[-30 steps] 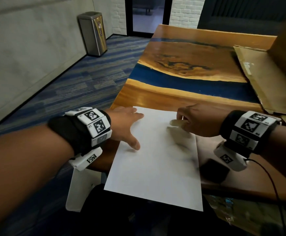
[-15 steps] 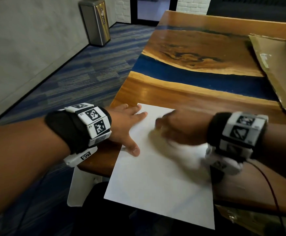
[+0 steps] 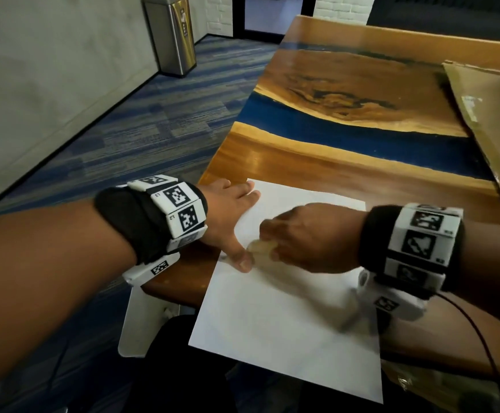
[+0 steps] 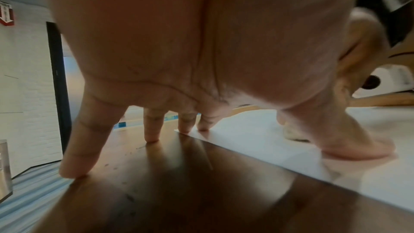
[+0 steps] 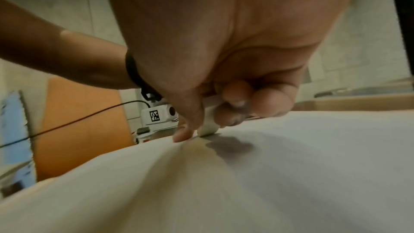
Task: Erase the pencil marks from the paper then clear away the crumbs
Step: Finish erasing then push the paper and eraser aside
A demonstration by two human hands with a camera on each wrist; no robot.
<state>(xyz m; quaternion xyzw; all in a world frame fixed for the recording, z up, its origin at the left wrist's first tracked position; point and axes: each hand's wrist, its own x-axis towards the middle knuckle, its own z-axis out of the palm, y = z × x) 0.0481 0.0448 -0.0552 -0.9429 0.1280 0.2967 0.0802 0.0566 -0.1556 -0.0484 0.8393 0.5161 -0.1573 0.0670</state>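
Observation:
A white sheet of paper (image 3: 287, 308) lies at the near edge of the wooden table (image 3: 332, 162) and overhangs it. My left hand (image 3: 230, 216) lies flat and spread, with its thumb and two fingertips on the paper's left edge (image 4: 257, 141) and the other fingers on the wood. My right hand (image 3: 308, 236) grips a pale eraser (image 3: 262, 245) and presses its end on the paper (image 5: 291, 166), close beside my left thumb. The eraser (image 5: 209, 121) sits between the thumb and curled fingers. No pencil marks or crumbs show clearly.
A flattened cardboard sheet (image 3: 486, 123) lies on the table at the far right. A metal bin (image 3: 171, 34) stands on the carpet by the wall. A thin black cable (image 3: 478, 332) runs from my right wrist. A white chair part (image 3: 141, 320) shows below the table's left corner.
My right hand with the eraser has moved left and nearer across the paper, from mid-sheet to beside my left thumb. The left hand has stayed pressed on the paper's edge.

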